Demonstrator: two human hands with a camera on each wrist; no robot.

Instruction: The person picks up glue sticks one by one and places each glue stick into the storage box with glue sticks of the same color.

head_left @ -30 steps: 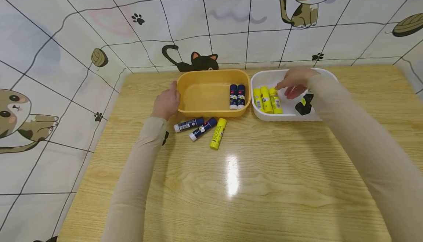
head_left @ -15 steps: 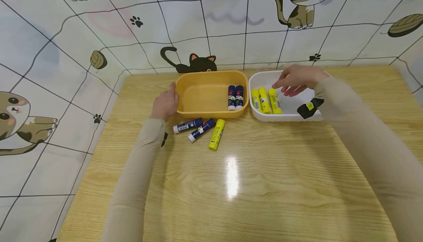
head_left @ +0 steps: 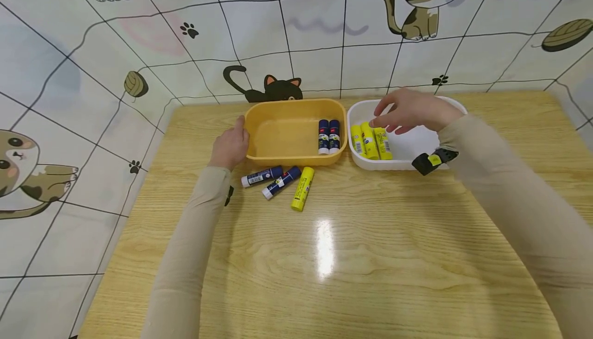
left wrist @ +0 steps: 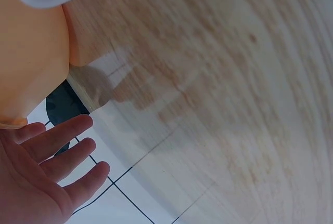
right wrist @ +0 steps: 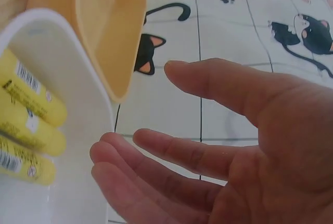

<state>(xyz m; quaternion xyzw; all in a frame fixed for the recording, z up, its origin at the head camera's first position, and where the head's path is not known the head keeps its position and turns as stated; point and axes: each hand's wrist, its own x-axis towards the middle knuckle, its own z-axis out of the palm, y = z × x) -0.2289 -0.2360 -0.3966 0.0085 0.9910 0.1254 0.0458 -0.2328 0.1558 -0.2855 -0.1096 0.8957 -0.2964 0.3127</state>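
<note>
I see the right hand over the white tray, thumb and fingers parted, nothing between them, with three yellow glue sticks side by side in the tray, below and left of its palm. The left hand rests against the orange tray, fingers extended; right of it, two navy glue sticks lie in that tray, and two more navy sticks and a single yellow stick lie on the table.
</note>
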